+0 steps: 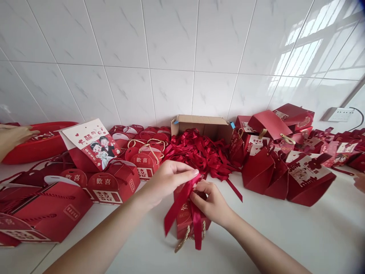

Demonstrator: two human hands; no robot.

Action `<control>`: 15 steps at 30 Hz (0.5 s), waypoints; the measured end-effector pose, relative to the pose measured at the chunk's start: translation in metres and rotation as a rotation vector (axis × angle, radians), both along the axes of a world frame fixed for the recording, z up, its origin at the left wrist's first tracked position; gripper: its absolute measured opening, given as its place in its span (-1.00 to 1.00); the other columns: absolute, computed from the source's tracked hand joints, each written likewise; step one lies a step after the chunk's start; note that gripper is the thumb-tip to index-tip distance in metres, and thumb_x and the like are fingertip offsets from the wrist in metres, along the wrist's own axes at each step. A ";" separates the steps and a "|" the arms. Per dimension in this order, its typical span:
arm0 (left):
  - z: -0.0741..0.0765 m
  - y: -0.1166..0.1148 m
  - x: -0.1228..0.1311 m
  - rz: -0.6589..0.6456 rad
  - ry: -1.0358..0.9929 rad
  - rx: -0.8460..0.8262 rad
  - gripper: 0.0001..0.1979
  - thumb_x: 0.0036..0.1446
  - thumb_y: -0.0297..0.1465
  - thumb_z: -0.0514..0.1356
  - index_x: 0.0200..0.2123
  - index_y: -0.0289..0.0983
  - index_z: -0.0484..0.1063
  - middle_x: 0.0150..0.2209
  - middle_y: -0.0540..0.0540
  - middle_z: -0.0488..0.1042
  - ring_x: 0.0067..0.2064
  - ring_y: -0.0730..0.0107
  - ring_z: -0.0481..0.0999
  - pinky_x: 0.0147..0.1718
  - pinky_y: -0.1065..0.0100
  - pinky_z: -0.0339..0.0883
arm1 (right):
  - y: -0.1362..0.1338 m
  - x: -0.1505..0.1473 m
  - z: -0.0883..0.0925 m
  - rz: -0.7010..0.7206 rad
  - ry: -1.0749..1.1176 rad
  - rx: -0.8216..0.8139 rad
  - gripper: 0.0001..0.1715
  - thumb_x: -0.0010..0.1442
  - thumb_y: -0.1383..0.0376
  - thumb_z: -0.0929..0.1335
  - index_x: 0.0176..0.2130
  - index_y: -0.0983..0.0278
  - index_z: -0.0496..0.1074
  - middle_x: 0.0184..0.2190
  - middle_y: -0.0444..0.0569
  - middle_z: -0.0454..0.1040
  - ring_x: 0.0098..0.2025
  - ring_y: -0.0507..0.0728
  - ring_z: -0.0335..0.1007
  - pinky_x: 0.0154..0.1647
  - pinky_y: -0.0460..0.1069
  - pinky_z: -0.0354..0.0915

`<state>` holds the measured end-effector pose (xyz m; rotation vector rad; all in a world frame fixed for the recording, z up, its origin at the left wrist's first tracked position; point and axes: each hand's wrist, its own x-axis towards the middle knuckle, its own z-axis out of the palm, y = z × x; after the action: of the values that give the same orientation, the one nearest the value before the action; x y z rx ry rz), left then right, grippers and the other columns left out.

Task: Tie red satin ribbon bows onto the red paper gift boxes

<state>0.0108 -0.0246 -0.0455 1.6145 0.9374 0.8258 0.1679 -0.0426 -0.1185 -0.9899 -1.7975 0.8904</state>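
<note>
Between my hands stands a small red gift box (pixel 183 225) with gold rope handles (pixel 186 236) hanging at its near side. A red satin ribbon (pixel 196 228) runs over its top, its two tails dangling toward me. My left hand (pixel 171 177) pinches the ribbon between thumb and fingers above the box. Lower and to the right, my right hand (pixel 209 201) has its fingers closed on the ribbon at the box top. The spot where the ribbon crosses is partly hidden by my fingers.
Behind the box, loose red ribbons (pixel 199 152) spill from a cardboard carton (pixel 202 120). Red gift boxes (pixel 111 186) crowd the left; faceted red boxes (pixel 308 182) stand right. Another person's hand (pixel 14 139) is over a red basin (pixel 57 142). A tiled wall (pixel 173 45) rises behind.
</note>
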 end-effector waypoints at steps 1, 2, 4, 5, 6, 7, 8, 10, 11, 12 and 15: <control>0.000 0.003 0.004 -0.043 0.018 -0.003 -0.74 0.07 -0.20 0.24 -0.31 -0.27 0.56 -0.34 -0.08 0.57 -0.27 0.30 0.51 -0.28 0.34 0.35 | 0.000 0.001 0.000 0.019 0.005 -0.011 -0.72 0.14 0.21 0.33 -0.53 0.29 0.43 -0.60 -0.11 0.35 -0.48 0.04 0.20 -0.42 -0.06 0.21; -0.001 0.006 0.007 -0.079 0.029 -0.016 -0.70 0.08 -0.19 0.23 -0.19 -0.25 0.55 -0.23 -0.11 0.58 -0.16 0.24 0.52 -0.20 0.31 0.36 | 0.000 0.003 0.000 0.032 0.016 -0.039 -0.67 0.14 0.17 0.33 -0.56 0.29 0.39 -0.62 -0.12 0.30 -0.51 0.02 0.16 -0.48 -0.08 0.18; -0.006 0.010 0.008 -0.101 0.028 -0.028 -0.61 0.11 -0.14 0.19 -0.06 -0.22 0.48 -0.12 -0.14 0.56 -0.03 0.19 0.50 -0.10 0.26 0.34 | 0.000 0.005 -0.002 0.047 0.049 -0.114 -0.55 0.17 0.09 0.31 -0.61 0.30 0.30 -0.67 -0.16 0.19 -0.57 -0.03 0.05 -0.57 -0.10 0.07; -0.010 0.011 0.006 -0.085 0.018 -0.009 -0.60 0.13 -0.11 0.16 -0.05 -0.22 0.46 -0.12 -0.14 0.55 -0.01 0.19 0.49 -0.07 0.26 0.34 | 0.001 0.005 -0.003 0.048 0.067 -0.146 -0.51 0.18 0.05 0.30 -0.62 0.30 0.25 -0.67 -0.17 0.15 -0.59 -0.04 0.01 -0.59 -0.11 0.03; -0.014 0.012 0.003 -0.051 0.010 0.029 -0.60 0.14 -0.10 0.15 -0.08 -0.23 0.46 -0.14 -0.14 0.55 -0.02 0.21 0.49 -0.06 0.26 0.33 | 0.001 0.005 -0.004 0.048 0.082 -0.169 -0.48 0.18 0.03 0.29 -0.63 0.30 0.21 -0.67 -0.18 0.12 -0.59 -0.05 -0.02 -0.60 -0.11 0.01; -0.018 0.011 0.000 -0.010 0.018 0.078 -0.62 0.14 -0.09 0.14 -0.14 -0.24 0.46 -0.17 -0.13 0.55 -0.06 0.23 0.50 -0.08 0.27 0.33 | 0.001 0.006 -0.004 0.049 0.093 -0.182 -0.46 0.19 0.01 0.29 -0.63 0.30 0.18 -0.67 -0.18 0.12 -0.59 -0.05 -0.03 -0.59 -0.11 0.00; -0.023 0.011 -0.004 0.030 0.050 0.125 -0.64 0.13 -0.09 0.15 -0.20 -0.25 0.46 -0.21 -0.11 0.54 -0.11 0.25 0.50 -0.11 0.29 0.33 | 0.001 0.006 -0.005 0.052 0.098 -0.185 -0.46 0.19 0.00 0.29 -0.63 0.29 0.17 -0.66 -0.18 0.11 -0.58 -0.05 -0.02 -0.59 -0.10 0.00; -0.030 0.009 -0.010 0.078 0.169 0.185 -0.69 0.09 -0.11 0.19 -0.33 -0.26 0.45 -0.28 -0.07 0.53 -0.20 0.29 0.49 -0.18 0.32 0.33 | 0.001 0.005 -0.004 0.055 0.092 -0.173 -0.46 0.18 0.01 0.29 -0.63 0.29 0.17 -0.65 -0.18 0.12 -0.57 -0.04 -0.02 -0.58 -0.10 0.00; -0.033 0.007 -0.013 0.092 0.225 0.199 -0.71 0.07 -0.13 0.22 -0.37 -0.26 0.45 -0.31 -0.05 0.53 -0.23 0.30 0.49 -0.20 0.33 0.32 | 0.001 0.005 -0.004 0.051 0.083 -0.162 -0.47 0.19 0.02 0.29 -0.62 0.29 0.18 -0.65 -0.18 0.13 -0.57 -0.04 -0.01 -0.57 -0.10 0.01; -0.035 0.006 -0.015 0.105 0.262 0.210 -0.73 0.06 -0.16 0.23 -0.39 -0.26 0.46 -0.33 -0.04 0.53 -0.24 0.30 0.49 -0.20 0.34 0.31 | 0.001 0.005 -0.004 0.041 0.075 -0.150 -0.49 0.18 0.03 0.30 -0.62 0.29 0.20 -0.65 -0.17 0.15 -0.57 -0.04 0.00 -0.56 -0.10 0.02; -0.040 0.002 -0.018 0.141 0.263 0.247 -0.82 0.08 -0.25 0.23 -0.39 -0.25 0.51 -0.34 -0.02 0.55 -0.23 0.31 0.49 -0.17 0.36 0.30 | 0.000 0.004 -0.003 -0.009 0.099 -0.138 -0.63 0.17 0.08 0.33 -0.49 0.30 0.31 -0.58 -0.14 0.28 -0.51 -0.01 0.14 -0.50 -0.10 0.13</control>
<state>-0.0071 -0.0230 -0.0854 1.9211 1.1815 0.8654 0.1717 -0.0426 -0.1211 -1.0218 -1.6654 1.0508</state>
